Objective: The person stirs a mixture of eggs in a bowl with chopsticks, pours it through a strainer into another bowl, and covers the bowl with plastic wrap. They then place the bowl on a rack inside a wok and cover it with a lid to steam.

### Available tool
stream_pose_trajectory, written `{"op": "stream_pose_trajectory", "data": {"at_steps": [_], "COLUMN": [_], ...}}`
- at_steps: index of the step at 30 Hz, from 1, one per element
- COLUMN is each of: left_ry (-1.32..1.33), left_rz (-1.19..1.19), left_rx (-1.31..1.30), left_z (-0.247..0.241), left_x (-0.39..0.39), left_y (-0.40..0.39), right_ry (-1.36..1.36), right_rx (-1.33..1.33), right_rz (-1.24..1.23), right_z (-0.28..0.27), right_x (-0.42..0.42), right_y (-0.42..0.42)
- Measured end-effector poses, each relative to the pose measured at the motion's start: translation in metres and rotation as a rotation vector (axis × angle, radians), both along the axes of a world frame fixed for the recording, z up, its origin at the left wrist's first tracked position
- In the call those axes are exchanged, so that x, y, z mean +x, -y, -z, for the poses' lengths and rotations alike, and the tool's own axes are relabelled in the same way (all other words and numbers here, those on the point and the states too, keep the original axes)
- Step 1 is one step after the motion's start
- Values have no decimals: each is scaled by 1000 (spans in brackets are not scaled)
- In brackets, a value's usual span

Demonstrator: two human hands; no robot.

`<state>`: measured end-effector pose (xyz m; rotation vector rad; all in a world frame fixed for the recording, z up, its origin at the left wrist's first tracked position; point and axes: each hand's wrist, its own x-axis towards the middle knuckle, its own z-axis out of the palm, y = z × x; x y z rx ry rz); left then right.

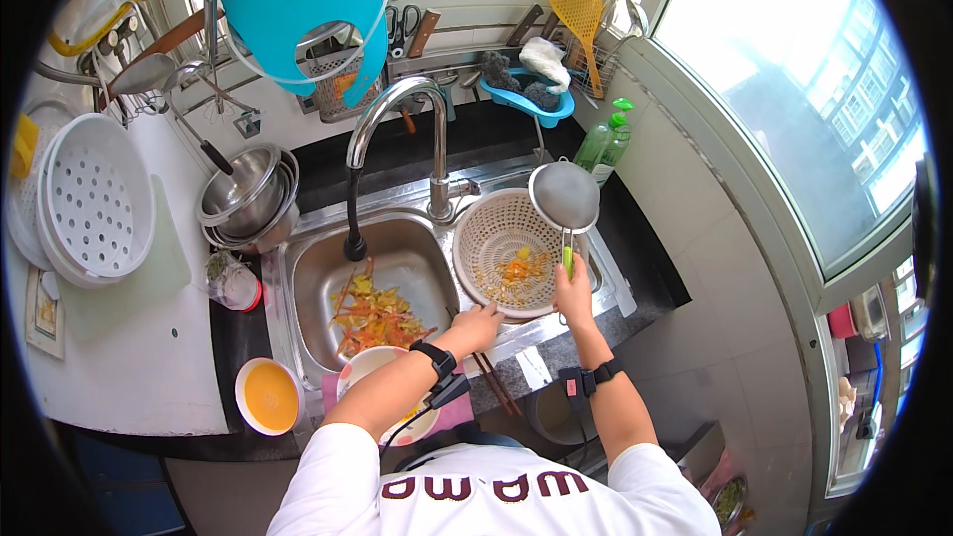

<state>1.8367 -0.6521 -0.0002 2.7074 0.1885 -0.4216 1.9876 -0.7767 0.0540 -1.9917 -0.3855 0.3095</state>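
My right hand grips the green handle of a fine-mesh strainer, raised over the right rim of a plastic colander. Orange and yellow food scraps lie in the colander's bottom. My left hand rests near the colander's front edge, fingertips close to its rim; whether it grips anything is unclear. A pile of orange and yellow peelings lies in the left basin of the steel sink. A patterned bowl is partly hidden under my left forearm. Wooden chopsticks lie on the counter edge beside it.
A chrome faucet arches over the left basin. At left stand a bowl of orange liquid, a jar with a red lid and stacked steel bowls. Dish soap bottles and a blue caddy are behind the colander.
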Motion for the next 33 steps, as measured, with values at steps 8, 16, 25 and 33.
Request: {"op": "stream_pose_trajectory", "data": {"at_steps": [8,16,25,33], "left_ry": [-2,339,1184,1048], "left_rz": [39,-111,-1633,-1690], "left_rx": [31,-221,-385,-1386], "left_z": [-14,-68,-87,-26], "left_x": [6,-83,-404,-429], "left_y": [1,-21,-23,-16], "right_ry": [-126,-732,-994,-1060], "right_rx": [-105,436,-13,-293], "right_rz": [-30,-378,-856,-1071], "right_z": [55,-52,-66,-46], "right_x": [16,-47,-101,-147], "right_y": [30,63,94,52]}}
